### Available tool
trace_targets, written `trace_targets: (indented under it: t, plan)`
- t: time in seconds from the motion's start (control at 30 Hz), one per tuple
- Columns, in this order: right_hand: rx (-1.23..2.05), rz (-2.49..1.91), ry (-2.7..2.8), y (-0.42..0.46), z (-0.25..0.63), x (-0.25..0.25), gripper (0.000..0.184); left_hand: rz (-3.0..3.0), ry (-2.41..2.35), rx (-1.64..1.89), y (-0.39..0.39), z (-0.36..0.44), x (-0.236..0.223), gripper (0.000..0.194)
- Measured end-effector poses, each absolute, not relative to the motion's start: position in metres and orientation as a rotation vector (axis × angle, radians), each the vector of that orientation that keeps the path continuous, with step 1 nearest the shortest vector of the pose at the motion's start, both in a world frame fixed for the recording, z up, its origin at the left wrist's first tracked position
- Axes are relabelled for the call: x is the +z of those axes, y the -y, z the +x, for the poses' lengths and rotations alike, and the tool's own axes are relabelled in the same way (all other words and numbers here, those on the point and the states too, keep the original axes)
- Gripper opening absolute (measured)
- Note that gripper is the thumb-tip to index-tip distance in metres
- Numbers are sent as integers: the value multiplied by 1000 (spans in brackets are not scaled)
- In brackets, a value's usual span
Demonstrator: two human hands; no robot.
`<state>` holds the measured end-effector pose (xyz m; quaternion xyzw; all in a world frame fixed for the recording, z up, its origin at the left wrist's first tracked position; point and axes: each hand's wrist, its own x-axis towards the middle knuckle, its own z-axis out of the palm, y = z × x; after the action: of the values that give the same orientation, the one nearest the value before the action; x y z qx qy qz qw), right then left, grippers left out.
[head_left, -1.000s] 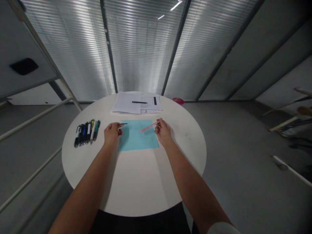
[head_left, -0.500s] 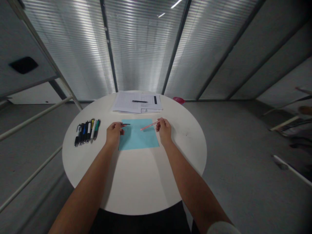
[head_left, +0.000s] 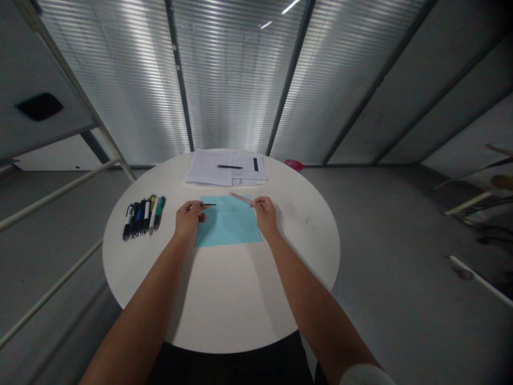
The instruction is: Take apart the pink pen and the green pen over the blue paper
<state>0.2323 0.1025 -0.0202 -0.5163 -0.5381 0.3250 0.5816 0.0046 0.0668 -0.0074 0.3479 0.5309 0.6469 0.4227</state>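
A light blue sheet (head_left: 228, 224) lies flat on the round white table (head_left: 220, 299). My left hand (head_left: 187, 218) rests at the sheet's left edge, fingers closed on a small dark pen part (head_left: 208, 205) that points right. My right hand (head_left: 264, 214) sits at the sheet's right edge and pinches a pink pen barrel (head_left: 240, 198), which slants up and to the left over the sheet's far edge.
A row of several pens (head_left: 142, 216) lies at the table's left. A stack of printed papers (head_left: 224, 168) with a black pen (head_left: 230, 167) on top sits at the far edge. A pink object (head_left: 294, 164) lies behind the table. A metal railing (head_left: 60, 192) runs along the left.
My right hand has swung the pink barrel from pointing down-left to pointing up-left and shifted slightly left. My left hand has barely moved.
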Motion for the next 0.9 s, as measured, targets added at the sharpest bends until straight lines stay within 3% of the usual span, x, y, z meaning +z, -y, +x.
trace_targets:
  t: [0.37, 0.57, 0.77, 0.9]
  plan:
    - [217, -1708, 1866, -92, 231, -18, 17, 916, -1341, 1564, -65, 7, -6, 22]
    - [201, -1723, 1855, -87, 229, -14, 19, 974, -1357, 1529, -63, 9, -3, 25]
    - [239, -1465, 1984, -78, 223, -7, 21, 1043, -1328, 1483, -61, 10, -2, 30]
    - [295, -1401, 2078, -78, 223, -9, 14, 1096, -1320, 1443, -61, 12, -2, 31]
